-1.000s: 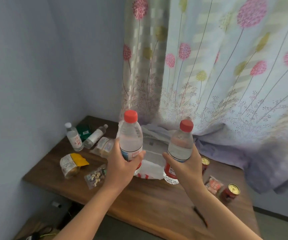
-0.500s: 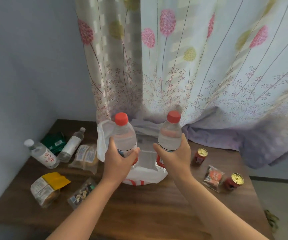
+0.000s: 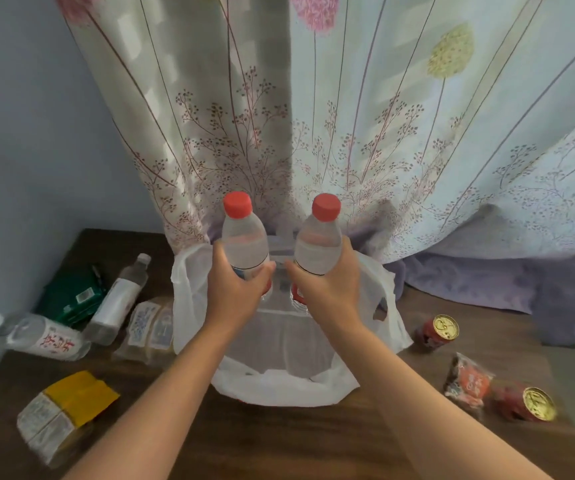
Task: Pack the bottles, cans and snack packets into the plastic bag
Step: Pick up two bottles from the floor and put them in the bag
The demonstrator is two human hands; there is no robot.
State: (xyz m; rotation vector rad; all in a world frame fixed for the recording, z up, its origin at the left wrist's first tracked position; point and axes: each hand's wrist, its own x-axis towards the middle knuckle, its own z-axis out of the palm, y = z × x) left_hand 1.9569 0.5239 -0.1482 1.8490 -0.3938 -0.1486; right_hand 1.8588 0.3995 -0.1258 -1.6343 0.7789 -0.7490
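The left grip [image 3: 236, 289] curls round the middle of the left bottle [image 3: 244, 242], and the right grip [image 3: 327, 289] curls round the right bottle [image 3: 319, 245]. Both red-capped bottles are upright over the open mouth of the plastic bag [image 3: 279, 386], a little closer together than half a second ago. The view has tipped down, so more of the bag's inside shows. The bag stands on the desk [image 3: 279, 441]. Left of the bag, two white-capped bottles [image 3: 45, 337] and the snack packets [image 3: 149, 329] lie where they were. Right of it sit two red cans [image 3: 436, 332] and a red packet [image 3: 468, 381], unmoved.
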